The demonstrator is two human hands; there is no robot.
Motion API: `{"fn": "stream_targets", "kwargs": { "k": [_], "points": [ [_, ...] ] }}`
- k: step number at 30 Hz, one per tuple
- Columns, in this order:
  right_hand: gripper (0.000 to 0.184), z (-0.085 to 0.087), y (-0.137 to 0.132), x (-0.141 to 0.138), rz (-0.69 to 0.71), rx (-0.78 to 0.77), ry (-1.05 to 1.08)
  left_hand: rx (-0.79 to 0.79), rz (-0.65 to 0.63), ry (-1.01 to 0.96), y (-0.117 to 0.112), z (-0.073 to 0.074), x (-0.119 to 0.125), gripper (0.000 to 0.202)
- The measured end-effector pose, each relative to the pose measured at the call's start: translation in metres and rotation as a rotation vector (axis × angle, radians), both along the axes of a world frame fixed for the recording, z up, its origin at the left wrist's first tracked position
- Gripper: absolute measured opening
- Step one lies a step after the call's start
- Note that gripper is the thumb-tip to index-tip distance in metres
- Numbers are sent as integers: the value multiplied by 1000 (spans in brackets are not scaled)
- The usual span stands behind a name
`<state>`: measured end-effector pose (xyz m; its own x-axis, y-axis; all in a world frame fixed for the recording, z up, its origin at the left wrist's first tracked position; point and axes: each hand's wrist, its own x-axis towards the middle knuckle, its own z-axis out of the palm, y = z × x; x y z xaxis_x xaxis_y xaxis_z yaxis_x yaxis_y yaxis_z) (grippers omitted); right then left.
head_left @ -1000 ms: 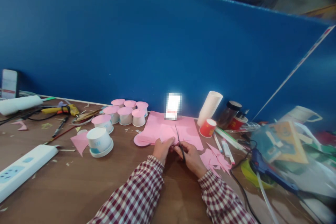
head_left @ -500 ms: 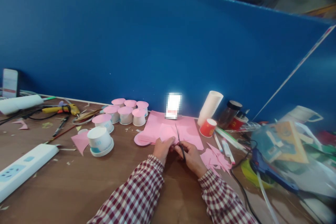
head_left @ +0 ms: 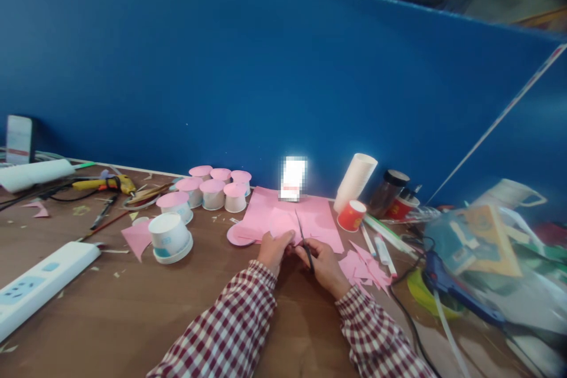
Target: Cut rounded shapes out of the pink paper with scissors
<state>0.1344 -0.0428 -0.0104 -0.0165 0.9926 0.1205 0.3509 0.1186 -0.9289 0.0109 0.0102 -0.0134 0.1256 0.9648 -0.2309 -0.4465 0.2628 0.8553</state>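
Observation:
My right hand [head_left: 322,260] is closed around the handles of a pair of scissors [head_left: 302,229], whose blades point away from me. My left hand [head_left: 275,250] pinches a piece of pink paper [head_left: 283,224] just left of the blades. Beneath both lies a larger pink sheet [head_left: 322,212]. The exact cutting spot is hard to make out among the same-coloured paper. A pink paper disc [head_left: 239,235] rests by the sheet's left corner. Pink paper scraps [head_left: 364,266] are heaped to the right of my right hand.
Several paper cups with pink tops [head_left: 212,194] stand at the back left. Nearer is a white cup [head_left: 168,231]. A power strip [head_left: 44,280] lies left. On the right are stacked cups [head_left: 355,180], a red cup [head_left: 351,216] and a blue glue gun [head_left: 460,292].
Almost nothing differs. The whole view has shifted very slightly, and both hands stay in place with the scissors and paper.

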Motion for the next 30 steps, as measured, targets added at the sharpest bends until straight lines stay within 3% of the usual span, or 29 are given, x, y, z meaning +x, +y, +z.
{"fn": "stream_targets", "kwargs": {
  "k": [10,21,30],
  "points": [
    [19,-2,0,1,3,11,-2,7,35,11,-2,4,1,28],
    [24,-3,0,1,18,-6,27,53,0,70,2,-5,2,28],
    [24,-4,1,1,31,-14,63,66,-7,93,0,-4,1,25]
  ]
}}
